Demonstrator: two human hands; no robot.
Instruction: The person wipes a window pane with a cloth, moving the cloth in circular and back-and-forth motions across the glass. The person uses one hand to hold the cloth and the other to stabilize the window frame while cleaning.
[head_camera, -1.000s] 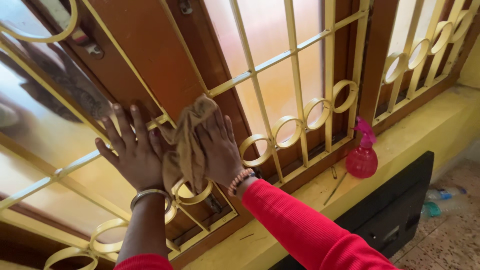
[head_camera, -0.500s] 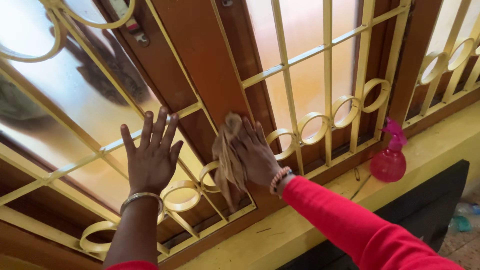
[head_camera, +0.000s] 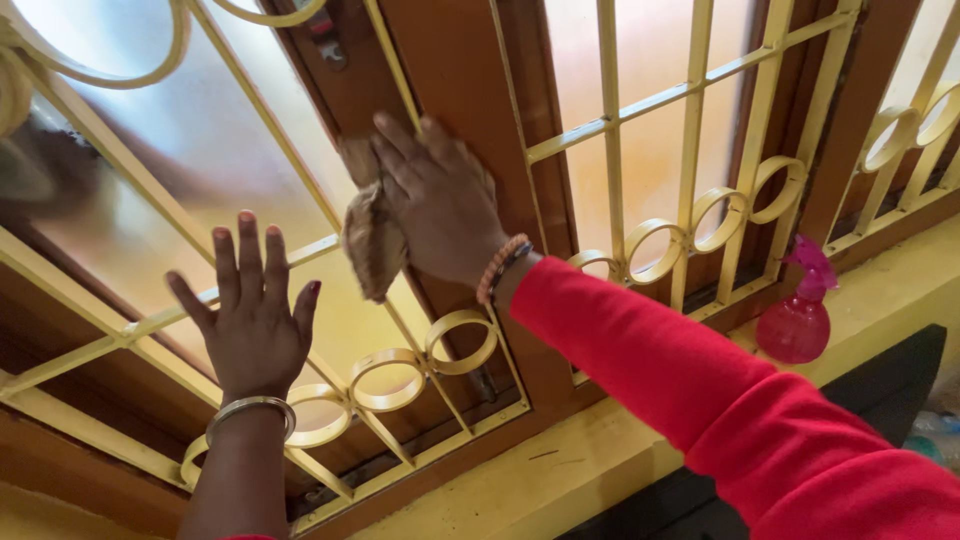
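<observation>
Red ribbed sleeve on right arm (head_camera: 700, 370), beaded bracelet (head_camera: 500, 268) (orange, dark), silver bangle (head_camera: 250, 410) on left wrist

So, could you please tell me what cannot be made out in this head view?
- Brown cloth: mostly hidden under the right hand.
- Dark flat panel below the yellow sill: cut off by the bottom edge and the red sleeve.
- Outside: blurred by the frosted glass.
- Left hand: its palm is hidden.

— Where am I standing?
— In a home, by the look of it: a wooden-framed window (head_camera: 455, 70) with frosted panes behind a yellow metal grille (head_camera: 690, 215) of bars and rings.
— Anything else?
— A yellow painted sill (head_camera: 600, 450) carrying a pink spray bottle (head_camera: 797, 318).
</observation>
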